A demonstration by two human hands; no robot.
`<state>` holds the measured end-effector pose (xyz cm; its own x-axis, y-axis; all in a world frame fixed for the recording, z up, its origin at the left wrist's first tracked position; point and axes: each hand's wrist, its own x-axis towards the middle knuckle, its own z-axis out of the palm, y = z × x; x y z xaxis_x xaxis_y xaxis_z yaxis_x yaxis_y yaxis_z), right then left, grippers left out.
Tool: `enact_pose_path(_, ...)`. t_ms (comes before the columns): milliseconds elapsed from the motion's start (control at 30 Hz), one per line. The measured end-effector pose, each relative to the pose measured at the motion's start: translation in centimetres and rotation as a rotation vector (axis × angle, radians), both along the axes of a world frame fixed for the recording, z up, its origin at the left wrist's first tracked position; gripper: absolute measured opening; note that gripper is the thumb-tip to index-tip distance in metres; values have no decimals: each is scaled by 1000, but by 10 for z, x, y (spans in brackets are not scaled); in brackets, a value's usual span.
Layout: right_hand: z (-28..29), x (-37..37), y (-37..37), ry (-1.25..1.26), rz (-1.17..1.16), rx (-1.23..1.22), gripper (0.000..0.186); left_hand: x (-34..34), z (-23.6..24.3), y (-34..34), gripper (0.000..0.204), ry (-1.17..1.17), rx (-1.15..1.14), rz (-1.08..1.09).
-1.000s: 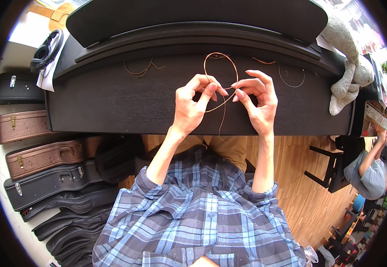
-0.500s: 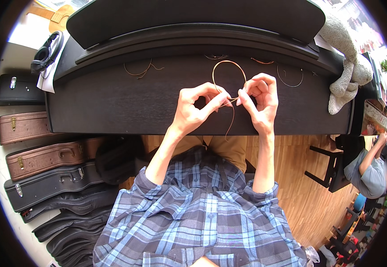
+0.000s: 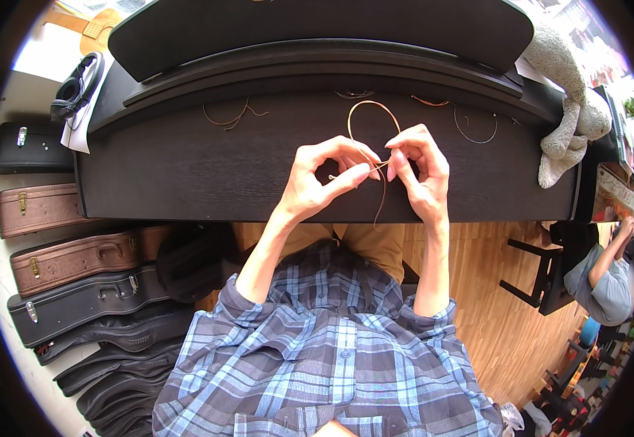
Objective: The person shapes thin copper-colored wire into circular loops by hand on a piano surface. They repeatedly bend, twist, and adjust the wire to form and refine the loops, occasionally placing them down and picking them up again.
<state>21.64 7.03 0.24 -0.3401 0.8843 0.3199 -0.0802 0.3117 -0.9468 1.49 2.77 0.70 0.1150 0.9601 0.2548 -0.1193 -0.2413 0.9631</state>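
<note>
A thin bronze-coloured guitar string [image 3: 373, 102] is bent into a loop that stands up between my hands, above a black wooden top. My left hand [image 3: 319, 177] pinches the loop's left side between thumb and fingers. On the right, my right hand [image 3: 423, 169] closes thumb and fingertips on the string where its strands cross. One thin tail hangs down between the hands, and a short end with a pale tip shows beside the left thumb. The exact crossing is partly hidden by the fingertips.
Coiled string pieces [image 3: 235, 116] lie along the back of the black top [image 3: 186, 175]. A grey plush toy [image 3: 568, 131] sits at its right end, headphones [image 3: 76, 87] at its left. Instrument cases [image 3: 76, 262] line the left floor. Another person [image 3: 605, 280] sits far right.
My right hand has shifted slightly left and its fingers have curled in. The short end by my left thumb now shows, and the loop has narrowed a little.
</note>
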Motion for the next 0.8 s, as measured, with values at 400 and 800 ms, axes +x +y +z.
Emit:
enact_pose_path(400,-2,0,3,-60,-5,133,28,-5,-3,1,24,-171,-117,5)
enact_pose_path(800,-5,-3,1,13,-124,53,17,3,2,0,19,36,-70,34)
